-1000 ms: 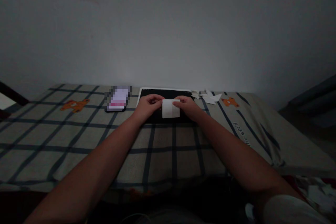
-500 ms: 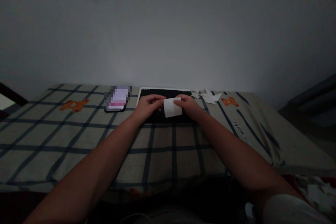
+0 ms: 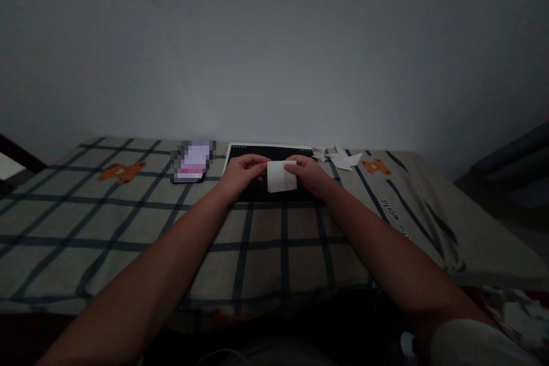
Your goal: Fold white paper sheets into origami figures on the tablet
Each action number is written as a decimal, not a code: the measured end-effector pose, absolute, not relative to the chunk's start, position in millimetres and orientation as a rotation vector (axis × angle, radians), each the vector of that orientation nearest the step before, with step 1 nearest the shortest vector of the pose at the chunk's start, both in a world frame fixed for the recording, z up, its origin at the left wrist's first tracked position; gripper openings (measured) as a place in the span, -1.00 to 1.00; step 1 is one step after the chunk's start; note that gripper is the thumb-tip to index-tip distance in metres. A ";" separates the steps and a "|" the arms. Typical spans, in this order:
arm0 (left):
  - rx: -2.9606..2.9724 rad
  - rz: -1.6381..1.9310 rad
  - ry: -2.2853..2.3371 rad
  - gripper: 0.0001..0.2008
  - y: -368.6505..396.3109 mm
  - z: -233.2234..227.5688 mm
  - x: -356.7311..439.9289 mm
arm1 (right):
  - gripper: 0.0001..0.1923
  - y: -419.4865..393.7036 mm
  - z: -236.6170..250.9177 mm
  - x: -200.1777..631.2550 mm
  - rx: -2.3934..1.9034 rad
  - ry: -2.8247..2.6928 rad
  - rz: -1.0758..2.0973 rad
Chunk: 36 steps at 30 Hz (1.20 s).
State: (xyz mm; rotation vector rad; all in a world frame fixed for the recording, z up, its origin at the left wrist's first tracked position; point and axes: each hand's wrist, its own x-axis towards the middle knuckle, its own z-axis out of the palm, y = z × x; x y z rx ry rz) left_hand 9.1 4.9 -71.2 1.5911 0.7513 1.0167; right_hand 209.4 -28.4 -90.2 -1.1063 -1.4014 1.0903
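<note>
Paper: small wht paper (image 3: 277, 184), near-square, straight ahead of you, held over the dark board (image 3: 278, 153); can't tell if its lower edge touches.
L fingers: your L hand (image 3: 242, 176) pinches the upper L corner, thumb and fingertips together.
R fingers: your R hand (image 3: 310, 175) grips the upper R side, thumb on the front face, other fingers mostly hidden.
Folds so far: looks folded down to a sm. packet; lower edge seems layered, so prob. partway.
Folds to go: can't tell how many; both your hands are still occupied w/ it.
Folded piece: wht folded piece (image 3: 348, 161) lies R of the board, near your R hand; sm. scrap (image 3: 318, 154) just beside.
Phone: phone (image 3: 193, 161) sits L of the board, apart from your L hand.
Edges: wall (image 3: 274, 57) backs the surface (image 3: 263, 231); the near edge runs under your forearms (image 3: 167, 263).
Room: widest toward you and out L; tighter at far side.
</note>
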 end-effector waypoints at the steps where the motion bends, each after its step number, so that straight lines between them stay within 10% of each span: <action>1: 1.652 1.040 0.775 -0.72 4.9 -71.2 8.6 | -0.70 -28.6 -90.0 209.5 -1.112 -1.406 1.086; 36: 1.785 1.050 0.974 -0.73 7.0 -71.9 7.1 | -0.65 -32.8 -82.8 206.5 -1.194 -1.430 0.987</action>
